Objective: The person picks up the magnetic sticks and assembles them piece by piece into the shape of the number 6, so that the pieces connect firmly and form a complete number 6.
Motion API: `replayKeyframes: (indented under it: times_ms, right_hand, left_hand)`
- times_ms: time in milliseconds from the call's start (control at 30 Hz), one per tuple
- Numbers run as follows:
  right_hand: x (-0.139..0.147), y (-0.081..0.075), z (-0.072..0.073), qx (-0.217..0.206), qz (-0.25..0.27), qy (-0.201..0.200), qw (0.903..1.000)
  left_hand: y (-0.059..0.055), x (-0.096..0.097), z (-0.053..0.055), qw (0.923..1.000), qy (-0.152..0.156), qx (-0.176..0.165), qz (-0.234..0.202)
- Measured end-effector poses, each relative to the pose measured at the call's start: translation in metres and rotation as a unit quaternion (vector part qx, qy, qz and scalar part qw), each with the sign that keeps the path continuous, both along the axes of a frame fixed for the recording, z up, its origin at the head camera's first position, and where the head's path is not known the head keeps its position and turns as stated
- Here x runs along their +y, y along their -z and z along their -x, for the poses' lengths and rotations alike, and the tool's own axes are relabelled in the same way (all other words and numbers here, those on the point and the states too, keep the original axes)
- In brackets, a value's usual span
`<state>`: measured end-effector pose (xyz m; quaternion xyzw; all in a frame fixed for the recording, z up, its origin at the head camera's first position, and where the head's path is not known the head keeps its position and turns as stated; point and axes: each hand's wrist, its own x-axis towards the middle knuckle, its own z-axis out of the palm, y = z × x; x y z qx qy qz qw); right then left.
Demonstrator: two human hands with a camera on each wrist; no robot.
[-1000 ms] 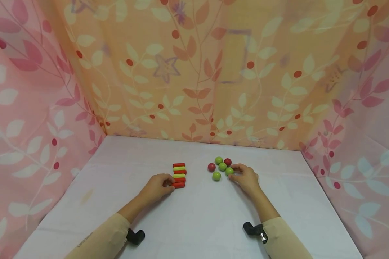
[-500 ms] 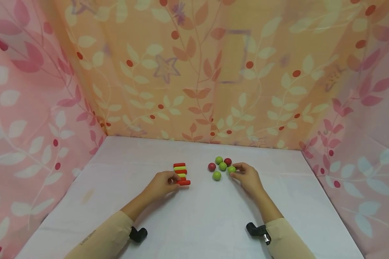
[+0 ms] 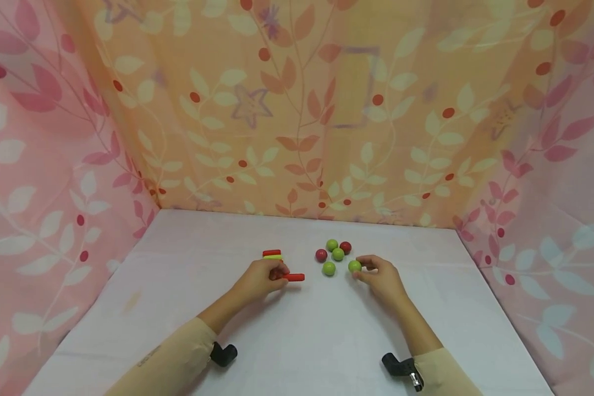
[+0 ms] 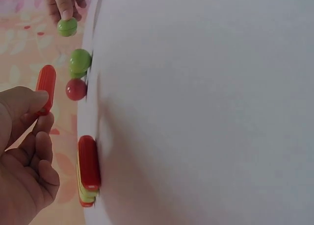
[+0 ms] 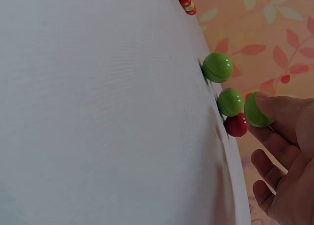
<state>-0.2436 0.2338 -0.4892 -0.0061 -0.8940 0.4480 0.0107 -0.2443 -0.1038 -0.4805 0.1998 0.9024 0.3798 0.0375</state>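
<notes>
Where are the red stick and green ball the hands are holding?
Held red stick [image 4: 47,82]: left wrist view, its upper half.
Held green ball [image 3: 355,266]: head view, middle of its visible side.

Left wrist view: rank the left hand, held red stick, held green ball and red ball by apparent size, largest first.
1. Left hand
2. Held red stick
3. Red ball and held green ball: too alike to rank

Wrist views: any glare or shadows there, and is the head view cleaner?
Left wrist: dim, with a broad soft shadow across the white tabletop; right wrist: also dim, small white glints on the balls; head: brighter, only faint shadows beneath both forearms.
</notes>
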Motion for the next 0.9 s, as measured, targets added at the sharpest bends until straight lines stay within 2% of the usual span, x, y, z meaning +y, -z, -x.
replayKeyframes:
  times_ms: [167, 400, 633, 900]
  right_hand:
    - [-0.004, -0.002, -0.01, -0.006, -0.009, -0.004, 0.9999]
    - [-0.014, -0.004, -0.021, -0.023, 0.004, -0.01, 0.9997]
    - [-0.022, 0.0, -0.028, -0.03, 0.002, -0.013, 0.9995]
    - [-0.024, 0.006, -0.033, -0.023, -0.01, -0.021, 0.9995]
  left_hand:
    - [-0.001, 0.01, 0.003, 0.9999, 0.014, 0.003, -0.004]
    - [-0.003, 0.024, 0.004, 0.9996, 0.019, -0.019, -0.011]
    - [0.001, 0.038, 0.002, 0.9991, 0.014, -0.039, -0.003]
    - [0.003, 0.05, -0.001, 0.998, 0.036, -0.052, 0.0]
